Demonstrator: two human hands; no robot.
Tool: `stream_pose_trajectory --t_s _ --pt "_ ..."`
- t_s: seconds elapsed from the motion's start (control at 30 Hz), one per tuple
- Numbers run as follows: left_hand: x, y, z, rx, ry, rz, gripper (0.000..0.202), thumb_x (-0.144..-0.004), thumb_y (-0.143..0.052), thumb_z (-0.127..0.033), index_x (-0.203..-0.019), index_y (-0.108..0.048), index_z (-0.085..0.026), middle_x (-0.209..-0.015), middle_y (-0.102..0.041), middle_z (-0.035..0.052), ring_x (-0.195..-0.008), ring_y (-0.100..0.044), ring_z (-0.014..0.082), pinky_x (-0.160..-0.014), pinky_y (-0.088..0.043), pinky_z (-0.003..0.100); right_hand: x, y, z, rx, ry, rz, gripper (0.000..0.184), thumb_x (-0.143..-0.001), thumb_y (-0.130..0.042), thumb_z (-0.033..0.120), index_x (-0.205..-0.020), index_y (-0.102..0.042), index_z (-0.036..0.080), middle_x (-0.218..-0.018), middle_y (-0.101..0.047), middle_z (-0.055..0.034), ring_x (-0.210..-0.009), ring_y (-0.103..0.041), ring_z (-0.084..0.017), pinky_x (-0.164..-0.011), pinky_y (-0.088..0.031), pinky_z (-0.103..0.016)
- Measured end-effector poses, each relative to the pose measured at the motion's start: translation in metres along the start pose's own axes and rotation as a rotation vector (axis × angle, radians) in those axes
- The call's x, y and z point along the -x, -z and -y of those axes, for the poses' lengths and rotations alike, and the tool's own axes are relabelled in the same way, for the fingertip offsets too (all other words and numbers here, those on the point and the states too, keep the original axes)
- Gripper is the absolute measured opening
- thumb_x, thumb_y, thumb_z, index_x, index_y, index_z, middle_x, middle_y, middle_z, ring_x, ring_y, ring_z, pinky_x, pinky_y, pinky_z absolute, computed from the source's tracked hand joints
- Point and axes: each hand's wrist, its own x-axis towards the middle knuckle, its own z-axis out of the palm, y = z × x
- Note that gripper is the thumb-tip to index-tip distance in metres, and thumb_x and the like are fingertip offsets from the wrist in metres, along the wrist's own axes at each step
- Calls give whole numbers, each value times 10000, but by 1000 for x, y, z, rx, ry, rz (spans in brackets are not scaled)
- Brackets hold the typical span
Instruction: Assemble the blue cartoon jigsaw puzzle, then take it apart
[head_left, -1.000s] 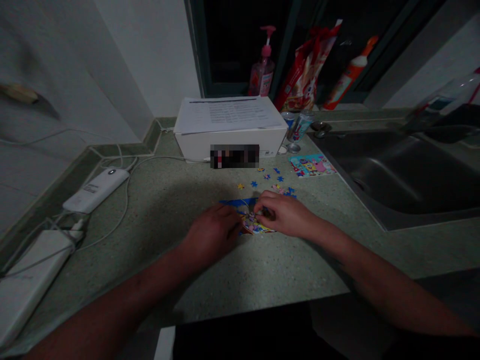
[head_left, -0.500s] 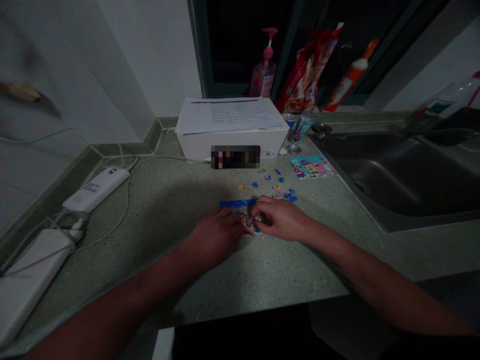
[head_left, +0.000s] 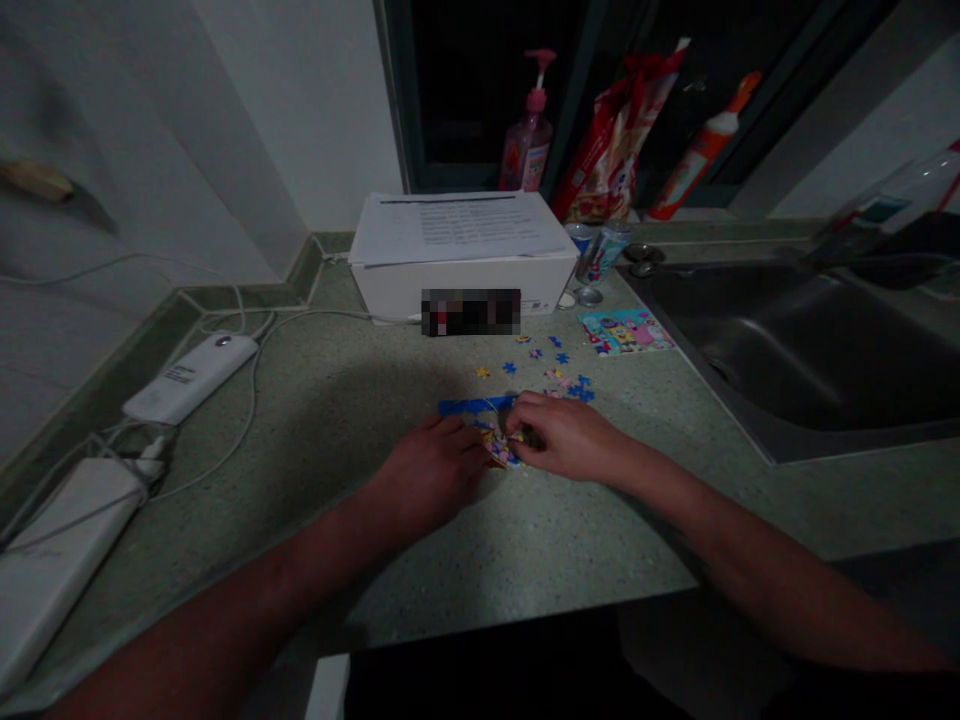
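Left hand point(head_left: 427, 475) and right hand point(head_left: 566, 437) meet over a partly joined jigsaw puzzle point(head_left: 499, 447) on a speckled green countertop point(head_left: 337, 440). Both hands are closed, with fingers curled down onto the puzzle and the right fingertips point(head_left: 525, 426) bunched against its pieces; in this dim view, whether either hand grips a single piece cannot be told. Compared with the frame half a second earlier, the hands and puzzle lie almost unchanged. A blue strip of joined pieces point(head_left: 476, 406) forms the puzzle's far edge. Its long axis runs across the counter from left to right, rising slightly toward the right, with the multicoloured section below it between the hands. Loose jigsaw pieces point(head_left: 555, 365) lie scattered just beyond the right hand, and a printed picture card point(head_left: 625, 332) lies farther on. Behind them stands a white cardboard box point(head_left: 390, 290) topped with printed papers point(head_left: 457, 228), beside two drink cans point(head_left: 600, 253). A steel sink point(head_left: 810, 350) lies to the right; white power banks point(head_left: 191, 378) and cables lie to the left.
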Motion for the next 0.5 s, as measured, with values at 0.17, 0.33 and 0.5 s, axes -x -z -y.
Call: stream_pose_trajectory --t_s 0.17,0.33,0.5 --pt "-1 1 0 4 5 15 180 -1037 -582 -228 -1097 -750 -206 -1027 -757 62 -961 -673 256 -861 -531 414 0 -1 -1 8 -2 2 66 -898 -639 187 -949 -650 228 -975 -671 -33 -848 -638 -192 -764 -453 -332" --pt "0 0 0 8 8 5 186 -1045 -576 -241 -1103 -749 -205 -1029 -757 65 -975 -677 254 -879 -532 417 1 0 -1 -5 -5 -2 93 -901 -639 184 -978 -661 231 -996 -671 -36 -852 -632 -187 -737 -439 -319" --pt "1 -2 0 6 -5 -10 184 -1039 -572 -222 -1117 -736 -196 -1055 -754 66 -985 -672 263 -881 -534 426 1 2 0 -3 5 2 81 -934 -626 218 -1001 -670 227 -1015 -666 -41 -865 -639 -190 -748 -441 -322"
